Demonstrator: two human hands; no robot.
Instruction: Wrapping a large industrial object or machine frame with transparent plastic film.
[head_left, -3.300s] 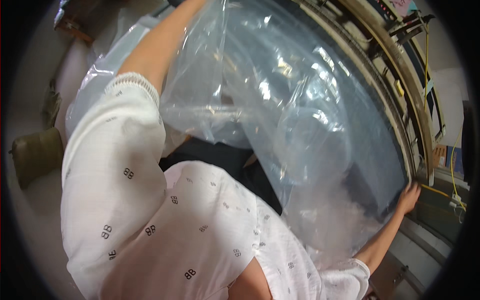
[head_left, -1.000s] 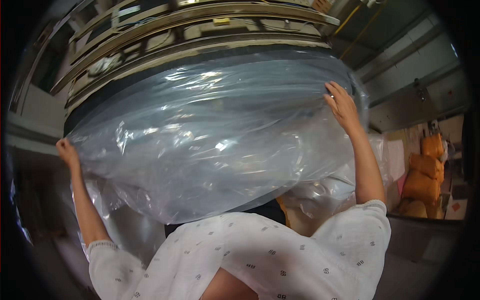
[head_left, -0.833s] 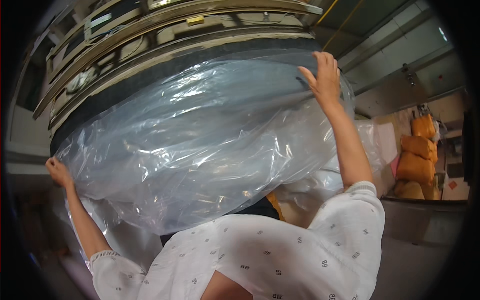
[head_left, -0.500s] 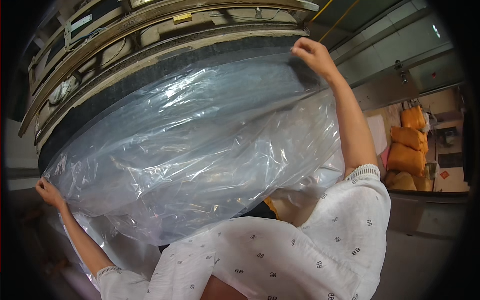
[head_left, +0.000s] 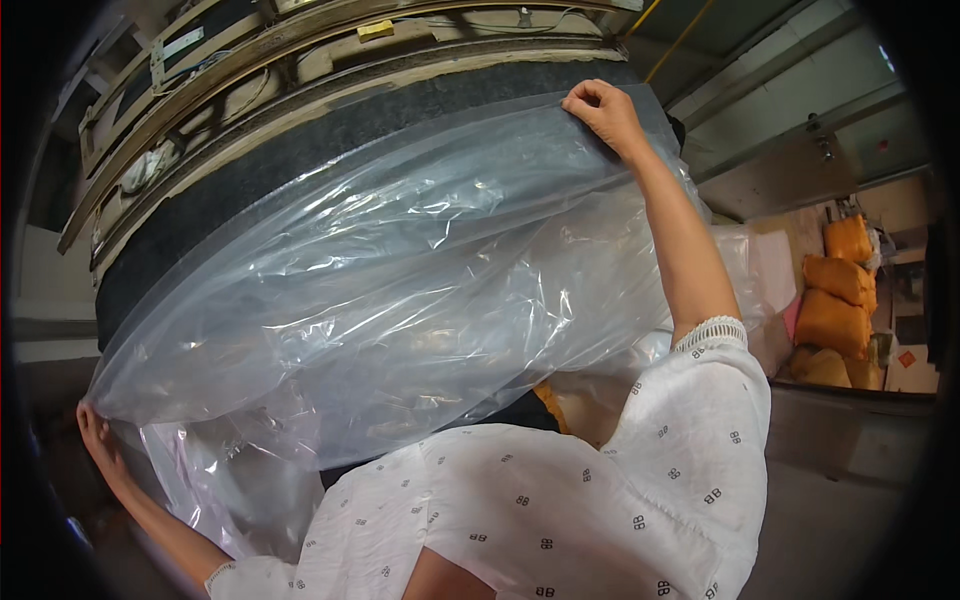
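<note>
Both hands stretch one large clear plastic bag [head_left: 400, 290] over the broad dark felt-covered bed [head_left: 330, 150]: my right hand [head_left: 605, 110] pinches its edge at one o'clock, my left hand [head_left: 98, 440] grips the corner at eight. I judge we're mid-spreading; next needs even tension, flattening wrinkles

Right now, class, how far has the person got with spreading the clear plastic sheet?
Done: the clear plastic sheet is opened wide. In hand: the right hand grips its upper edge, the left hand its lower corner. Left: the dark felt surface above remains uncovered.
</note>
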